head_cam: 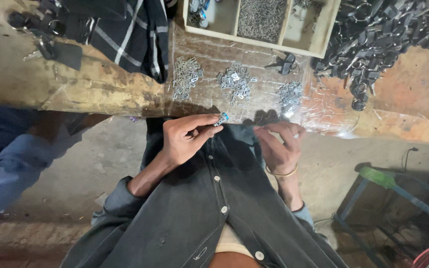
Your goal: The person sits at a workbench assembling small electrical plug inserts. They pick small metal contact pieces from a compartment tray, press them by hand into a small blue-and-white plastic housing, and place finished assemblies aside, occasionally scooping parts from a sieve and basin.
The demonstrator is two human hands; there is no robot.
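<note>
from the head view i see my left hand (187,139) just left of centre, fingers curled together and pinched on a small metal piece with a blue tip (221,118), which sticks out past the fingertips toward 1 o'clock, right at the bench edge. my right hand (280,146) sits at about 3 o'clock from the left one, well apart from it, fingers bent inward; i cannot tell whether it grips anything. a thin gold bangle (281,173) rings that wrist. both hands hover over my dark grey buttoned shirt (214,208), which fills the 6 o'clock part of the view.

at 12 o'clock lies the worn wooden bench (75,84), partly covered by clear plastic sheet (323,109). on the sheet rest three small heaps of silvery metal parts (237,82), side by side. beyond them at 12 o'clock stands a pale wooden tray (323,34) with compartments, the middle one filled with fine metal bits. at 1 to 2 o'clock is a large pile of dark key-ring fobs (383,34). at 11 o'clock lies a dark checked cloth (135,34). at 9 o'clock another person's blue sleeve (6,164) comes in.
</note>
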